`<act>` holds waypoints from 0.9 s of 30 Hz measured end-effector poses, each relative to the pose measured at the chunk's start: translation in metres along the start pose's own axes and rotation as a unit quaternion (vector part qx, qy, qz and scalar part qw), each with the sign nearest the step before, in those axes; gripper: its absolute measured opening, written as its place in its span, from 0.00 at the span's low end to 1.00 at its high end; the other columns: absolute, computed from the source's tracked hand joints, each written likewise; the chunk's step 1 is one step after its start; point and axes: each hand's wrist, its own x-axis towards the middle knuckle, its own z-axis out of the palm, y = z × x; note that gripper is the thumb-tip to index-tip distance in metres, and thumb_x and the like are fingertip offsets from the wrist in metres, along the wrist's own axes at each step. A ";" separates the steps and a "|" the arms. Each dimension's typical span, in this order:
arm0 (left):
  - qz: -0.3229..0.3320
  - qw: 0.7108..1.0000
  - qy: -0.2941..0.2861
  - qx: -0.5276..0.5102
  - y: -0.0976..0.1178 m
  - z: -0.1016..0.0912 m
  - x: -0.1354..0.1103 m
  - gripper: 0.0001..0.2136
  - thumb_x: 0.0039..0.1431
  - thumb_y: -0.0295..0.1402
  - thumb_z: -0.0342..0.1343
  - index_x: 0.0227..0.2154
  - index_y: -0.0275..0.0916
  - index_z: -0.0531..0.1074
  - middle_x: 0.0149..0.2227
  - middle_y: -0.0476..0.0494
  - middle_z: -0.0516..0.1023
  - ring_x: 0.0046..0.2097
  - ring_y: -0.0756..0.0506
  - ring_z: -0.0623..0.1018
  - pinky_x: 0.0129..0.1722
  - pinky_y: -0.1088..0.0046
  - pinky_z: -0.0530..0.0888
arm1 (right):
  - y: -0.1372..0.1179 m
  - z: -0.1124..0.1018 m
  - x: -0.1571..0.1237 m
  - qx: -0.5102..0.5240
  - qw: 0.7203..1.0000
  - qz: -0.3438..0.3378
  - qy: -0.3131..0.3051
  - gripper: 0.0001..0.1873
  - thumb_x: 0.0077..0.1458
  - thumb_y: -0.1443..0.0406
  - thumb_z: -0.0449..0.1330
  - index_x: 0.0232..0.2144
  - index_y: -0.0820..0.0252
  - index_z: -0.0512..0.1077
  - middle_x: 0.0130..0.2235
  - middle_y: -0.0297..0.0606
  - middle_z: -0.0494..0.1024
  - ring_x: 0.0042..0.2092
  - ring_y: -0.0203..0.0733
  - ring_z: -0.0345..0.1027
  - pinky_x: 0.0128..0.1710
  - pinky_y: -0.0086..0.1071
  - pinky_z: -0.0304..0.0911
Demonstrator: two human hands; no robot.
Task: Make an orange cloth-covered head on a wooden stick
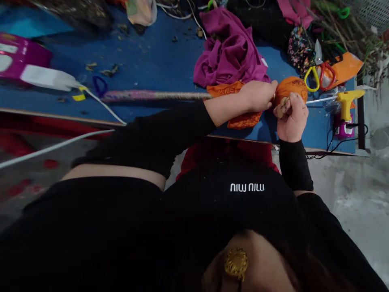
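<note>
An orange patterned cloth lies along the front of the blue table, its right end rounded into a ball [292, 87] and its loose part [240, 121] spread under my left wrist. My left hand [258, 96] is closed round the gathered neck of the cloth, just left of the ball. Close beside it, my right hand [293, 119] is closed in a pinch at the ball's lower left. A small tan piece shows at its fingertips; I cannot make out what it is. A long wrapped stick [158, 95] runs leftward from the cloth.
Purple cloth [229, 52] is heaped behind my hands. To the right are scissors with yellow and red handles [319, 75] and a yellow glue gun [346, 103]. A white power strip [48, 77] and its cable [100, 103] are at the left. Dry twigs [340, 28] lie at the back right.
</note>
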 end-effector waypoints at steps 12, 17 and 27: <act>-0.027 0.999 0.007 0.018 -0.008 0.018 0.006 0.29 0.62 0.35 0.53 0.67 0.40 0.63 0.55 0.31 0.82 0.56 0.31 0.80 0.51 0.53 0.73 | -0.005 -0.005 -0.012 -0.029 0.999 0.029 -0.010 0.29 0.62 0.46 0.60 0.24 0.51 0.48 0.22 0.26 0.50 0.22 0.35 0.43 0.23 0.35 0.52; -0.025 0.999 0.018 0.043 -0.004 0.020 0.003 0.25 0.68 0.33 0.45 0.65 0.35 0.63 0.55 0.32 0.82 0.51 0.39 0.80 0.50 0.60 0.73 | -0.004 0.007 -0.010 -0.074 0.997 -0.013 0.008 0.33 0.62 0.39 0.57 0.23 0.52 0.47 0.22 0.26 0.48 0.22 0.35 0.41 0.21 0.33 0.49; 0.066 0.996 0.010 0.052 -0.001 -0.010 -0.011 0.21 0.61 0.35 0.56 0.56 0.36 0.76 0.46 0.34 0.84 0.51 0.32 0.83 0.48 0.62 0.75 | -0.094 -0.008 0.062 -0.199 0.913 -0.038 -0.355 0.21 0.62 0.57 0.64 0.18 0.55 0.69 0.20 0.28 0.69 0.26 0.29 0.66 0.35 0.30 0.68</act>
